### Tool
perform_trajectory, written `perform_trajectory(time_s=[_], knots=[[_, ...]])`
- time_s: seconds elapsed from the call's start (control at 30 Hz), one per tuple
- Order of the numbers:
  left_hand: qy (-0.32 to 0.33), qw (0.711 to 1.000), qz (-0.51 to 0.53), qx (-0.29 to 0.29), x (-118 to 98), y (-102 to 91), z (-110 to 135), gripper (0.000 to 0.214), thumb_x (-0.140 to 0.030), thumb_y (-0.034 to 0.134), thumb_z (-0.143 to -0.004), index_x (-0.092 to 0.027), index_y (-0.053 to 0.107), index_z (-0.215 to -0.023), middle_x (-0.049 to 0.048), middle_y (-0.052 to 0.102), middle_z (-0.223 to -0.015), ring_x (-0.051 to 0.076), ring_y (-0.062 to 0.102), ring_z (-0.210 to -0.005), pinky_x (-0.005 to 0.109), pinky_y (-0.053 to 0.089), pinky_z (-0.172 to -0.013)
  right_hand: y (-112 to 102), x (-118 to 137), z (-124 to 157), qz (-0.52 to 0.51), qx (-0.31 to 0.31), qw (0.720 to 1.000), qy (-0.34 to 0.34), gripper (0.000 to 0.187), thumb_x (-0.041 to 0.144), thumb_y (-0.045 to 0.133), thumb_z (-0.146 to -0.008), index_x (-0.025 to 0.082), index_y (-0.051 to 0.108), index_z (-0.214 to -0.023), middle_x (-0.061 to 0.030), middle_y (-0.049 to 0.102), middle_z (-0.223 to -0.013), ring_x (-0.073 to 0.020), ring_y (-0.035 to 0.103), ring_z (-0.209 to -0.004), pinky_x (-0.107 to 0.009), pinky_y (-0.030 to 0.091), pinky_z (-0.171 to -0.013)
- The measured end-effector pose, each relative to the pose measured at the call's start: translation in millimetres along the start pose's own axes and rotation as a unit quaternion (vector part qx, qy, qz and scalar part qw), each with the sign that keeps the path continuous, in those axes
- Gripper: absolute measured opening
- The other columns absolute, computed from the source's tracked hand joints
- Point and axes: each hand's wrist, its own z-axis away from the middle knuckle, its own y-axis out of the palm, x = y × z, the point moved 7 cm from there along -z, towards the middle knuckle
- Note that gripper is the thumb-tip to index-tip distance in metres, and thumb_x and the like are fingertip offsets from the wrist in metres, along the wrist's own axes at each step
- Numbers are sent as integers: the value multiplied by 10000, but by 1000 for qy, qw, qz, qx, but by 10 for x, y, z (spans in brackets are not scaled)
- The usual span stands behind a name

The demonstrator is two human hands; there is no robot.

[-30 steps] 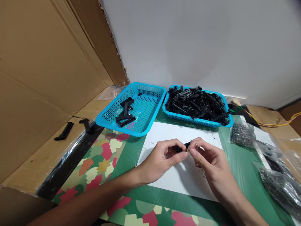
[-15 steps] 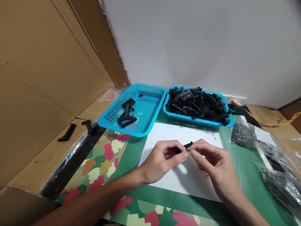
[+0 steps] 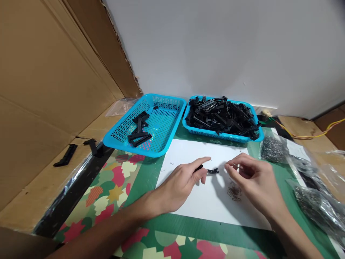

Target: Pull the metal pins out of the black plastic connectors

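Where the black part (image 3: 213,171) is: in the left hand (image 3: 180,185), one end jutting past the fingers over the white paper (image 3: 205,208).
Grip of the left hand: thumb and curled fingers closed around the black part, forefinger stretched out.
Grip of the right hand (image 3: 254,180): thumb and forefinger pinched on a thin piece (image 3: 236,166) too small to make out.
White paper: wire bits (image 3: 234,191) clustered beside the right hand.
Left blue basket (image 3: 132,149): a few black pieces (image 3: 139,131).
Right blue basket (image 3: 223,137): a heap (image 3: 221,115) of similar pieces, above its rim.
Clear bags (image 3: 316,207): small metallic-looking contents, at the tabletop's (image 3: 188,228) right.
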Motion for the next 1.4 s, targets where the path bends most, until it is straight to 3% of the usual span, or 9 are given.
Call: perform_trajectory(time_s=[0.17, 0.27, 0.5, 1.03, 1.17, 1.3, 1.4], knots=[[109, 984, -142, 0, -52, 61, -3, 330, -302, 483, -1106, -195, 676, -1351, 74, 772, -1011, 215, 675, -916, 330, 542, -828, 131, -118, -35, 50, 74, 995, 45, 238, 361, 683, -869, 199, 752, -709, -35, 670, -682, -146, 484, -530, -290, 351, -501], [167, 966, -198, -6, -125, 92, 21, 306, -270, 454, -1116, -166, 698, -1270, 72, 739, -907, 213, 660, -863, 334, 555, -795, 171, -139, -24, 65, 78, 993, 52, 234, 356, 669, -869, 201, 742, -708, -40, 687, -697, -158, 518, -547, -295, 368, -519], [219, 947, -236, 7, -138, 148, 36, 264, -239, 514, -1097, -134, 652, -1296, 66, 726, -877, 219, 659, -842, 352, 542, -810, 222, -131, -12, 86, 66, 994, 20, 174, 295, 653, -894, 208, 763, -790, -37, 707, -803, -166, 563, -627, -309, 414, -604], [187, 955, -231, 13, -108, 131, 26, 279, -256, 530, -1092, -161, 648, -1327, 62, 727, -881, 235, 678, -866, 348, 534, -803, 291, -114, 56, 129, 51, 989, -43, 161, 306, 599, -995, 220, 690, -895, -20, 630, -830, -176, 554, -682, -312, 381, -627], [192, 954, -230, 11, -117, 133, 30, 295, -263, 525, -1092, -138, 638, -1334, 68, 721, -869, 245, 681, -858, 357, 538, -796, 319, -105, 72, 141, 49, 988, -50, 168, 281, 585, -996, 220, 623, -844, 6, 575, -784, -159, 516, -656, -303, 357, -621], [204, 952, -226, 11, -118, 146, 35, 290, -242, 523, -1089, -111, 628, -1326, 75, 725, -876, 242, 676, -839, 355, 532, -798, 346, -108, 41, 140, 69, 987, -39, 204, 263, 589, -976, 225, 537, -783, 28, 521, -740, -148, 479, -627, -299, 341, -607], [210, 950, -231, 12, -109, 160, 39, 280, -224, 505, -1095, -111, 616, -1326, 67, 722, -863, 233, 665, -818, 349, 520, -798, 330, -124, -1, 122, 99, 987, -23, 202, 267, 603, -983, 216, 585, -788, 14, 574, -766, -147, 508, -635, -302, 361, -610]])
